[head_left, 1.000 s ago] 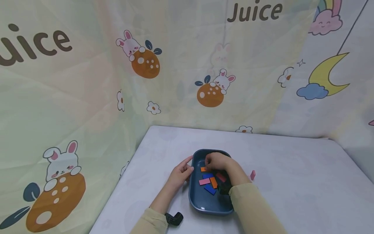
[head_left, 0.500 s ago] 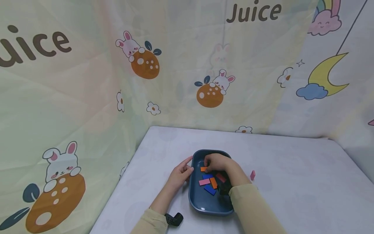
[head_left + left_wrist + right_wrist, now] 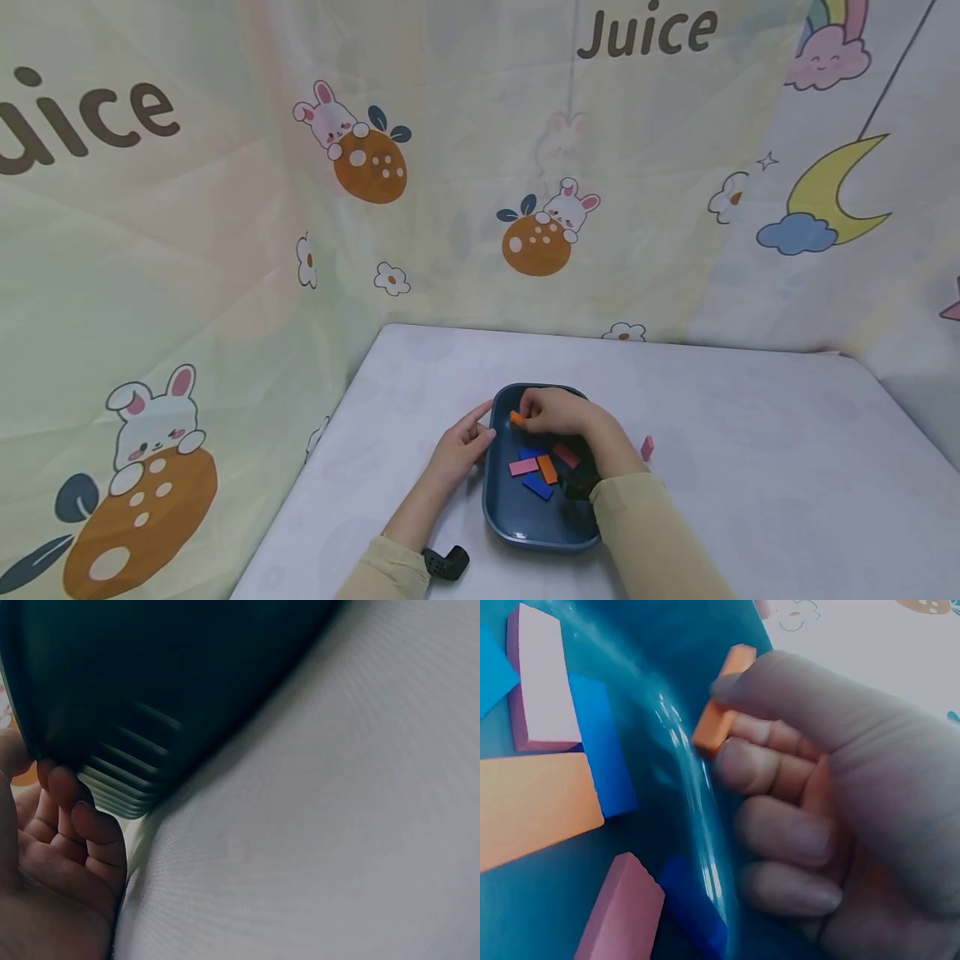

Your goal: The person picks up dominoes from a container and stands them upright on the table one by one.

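Note:
Over the far end of the dark blue tray [image 3: 517, 523], my right hand [image 3: 558, 410] pinches a small orange block [image 3: 714, 726] between thumb and fingertips. In the right wrist view the block is raised and tilted, and the other fingers curl beneath. My left hand [image 3: 459, 448] grips the tray's left rim, the thumb at the edge and the fingers curled under it in the left wrist view. Loose in the tray lie a pink block [image 3: 523, 467], another orange block [image 3: 547, 470], a darker pink block [image 3: 566, 455] and several blue blocks [image 3: 609, 750].
A single pink block [image 3: 647, 448] is on the white table [image 3: 750, 467], right of the tray. A black wrist device [image 3: 447, 563] sits by the left sleeve. Printed cloth walls [image 3: 450, 108] stand behind and to the left of the table.
The right hand has lifted the orange block off the tray's floor, shifting slightly up and left. The left hand has stayed at the rim, and the other blocks lie as before.

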Tool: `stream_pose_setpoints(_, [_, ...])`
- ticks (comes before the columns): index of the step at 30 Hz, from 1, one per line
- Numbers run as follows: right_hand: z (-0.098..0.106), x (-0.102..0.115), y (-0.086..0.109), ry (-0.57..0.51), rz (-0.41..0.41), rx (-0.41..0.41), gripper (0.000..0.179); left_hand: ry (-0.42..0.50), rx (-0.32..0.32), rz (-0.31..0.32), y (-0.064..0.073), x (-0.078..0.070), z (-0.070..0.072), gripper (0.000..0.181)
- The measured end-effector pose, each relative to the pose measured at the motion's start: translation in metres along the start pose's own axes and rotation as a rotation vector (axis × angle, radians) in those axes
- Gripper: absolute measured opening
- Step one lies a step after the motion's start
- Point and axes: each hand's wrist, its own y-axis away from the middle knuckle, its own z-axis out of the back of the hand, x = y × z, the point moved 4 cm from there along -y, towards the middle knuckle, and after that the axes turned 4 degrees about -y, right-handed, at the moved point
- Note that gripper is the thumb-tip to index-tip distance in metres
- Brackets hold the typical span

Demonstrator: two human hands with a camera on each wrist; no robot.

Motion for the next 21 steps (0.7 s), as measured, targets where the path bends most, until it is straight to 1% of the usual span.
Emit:
stream_pose_setpoints(4, [0.007,0.005,0.006,-0.044,0.052,-0.007,0.016,0.009,0.002,-0.002,0.0,0.001,0.001,0.051])
stream_pose_setpoints(7, [0.015,0.01,0.014,-0.056,0.102,-0.012,0.02,0.011,-0.002,0.004,-0.001,0.001,0.001,0.051])
stream_pose_setpoints(12, [0.031,0.016,0.031,-0.057,0.197,-0.031,0.022,0.003,-0.008,0.008,0.0,0.002,0.001,0.05])
stream_pose_setpoints(15, [0.041,0.014,0.045,-0.05,0.235,-0.056,0.022,0.002,-0.01,0.01,0.0,0.001,0.001,0.049])
stream_pose_setpoints(19, [0.056,0.001,0.066,-0.061,0.227,-0.107,0.021,0.004,-0.013,0.011,0.0,0.001,0.0,0.049])
stream_pose_setpoints(21, [0.062,-0.01,0.076,-0.079,0.201,-0.134,0.022,0.001,-0.016,0.011,0.0,0.002,0.0,0.049])
